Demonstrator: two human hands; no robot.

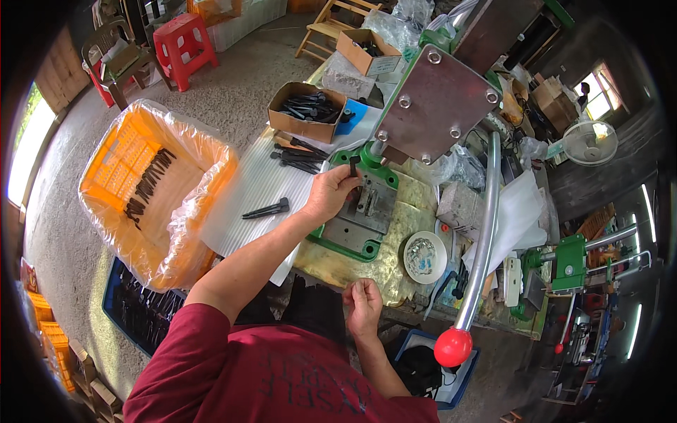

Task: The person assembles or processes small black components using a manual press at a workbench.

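Note:
My left hand [330, 197] is closed around a dark rod-like part with a wider head [354, 166], held above the metal fixture [363, 211] on the green base [370, 250] of a hand press. The fingers hide the rod's lower end. Above and behind it hangs the press's steel plate [441, 102]. My right hand [363, 303] is drawn back by the table's front edge, its fingers curled and pressed together; whatever it may hold is hidden. Left of the press, a few black headed rods [268, 209] rest on white foam sheeting [236, 229], with several more [300, 158] piled farther back.
The press lever [486, 225] with its red knob [453, 347] curves down at the right. A white dish [425, 258] stands by the base. A lined orange crate [211, 176] holds a row of dark parts. A cardboard box [307, 130] of black rods sits behind the foam.

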